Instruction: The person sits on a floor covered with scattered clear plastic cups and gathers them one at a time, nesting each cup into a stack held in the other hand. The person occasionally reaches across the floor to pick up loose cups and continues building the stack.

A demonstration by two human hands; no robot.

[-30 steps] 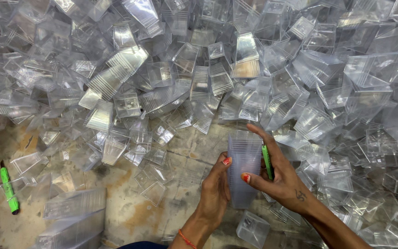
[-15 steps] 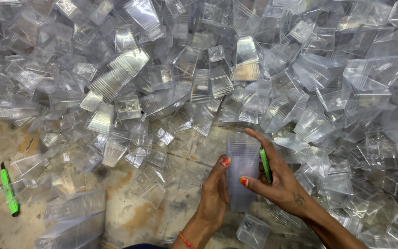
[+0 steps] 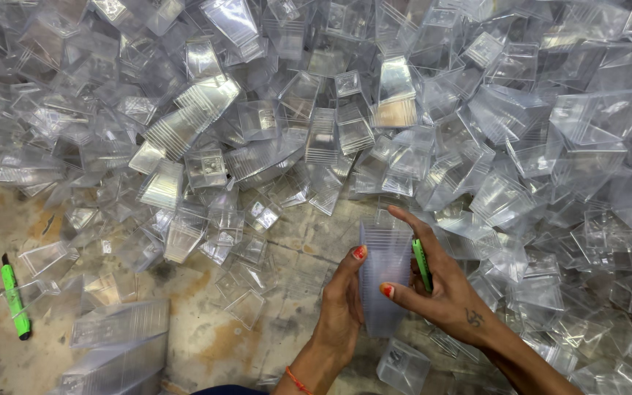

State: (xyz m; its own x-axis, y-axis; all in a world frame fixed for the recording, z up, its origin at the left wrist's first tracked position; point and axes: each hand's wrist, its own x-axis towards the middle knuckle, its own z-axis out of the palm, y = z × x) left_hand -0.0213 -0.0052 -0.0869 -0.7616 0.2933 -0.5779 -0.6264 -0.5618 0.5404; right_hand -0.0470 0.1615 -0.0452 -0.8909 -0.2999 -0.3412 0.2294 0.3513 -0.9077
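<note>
Both my hands hold an upright stack of nested clear plastic containers [image 3: 385, 257] low in the middle of the head view. My left hand [image 3: 342, 307] grips the stack's left side from below. My right hand [image 3: 440, 292] wraps its right side, forefinger stretched over the top rim. A thin green cutter [image 3: 422, 263] is tucked between my right fingers, against the stack.
A huge heap of loose clear plastic containers [image 3: 345, 124] covers the top and right. A second green cutter [image 3: 14, 300] lies on the stained floor [image 3: 206, 344] at the left. Two long nested stacks [image 3: 115, 344] lie at the bottom left. One single container [image 3: 402, 366] sits below my hands.
My hands and the stack have stayed in nearly the same place; my right forefinger has shifted slightly over the rim. The heap has not moved.
</note>
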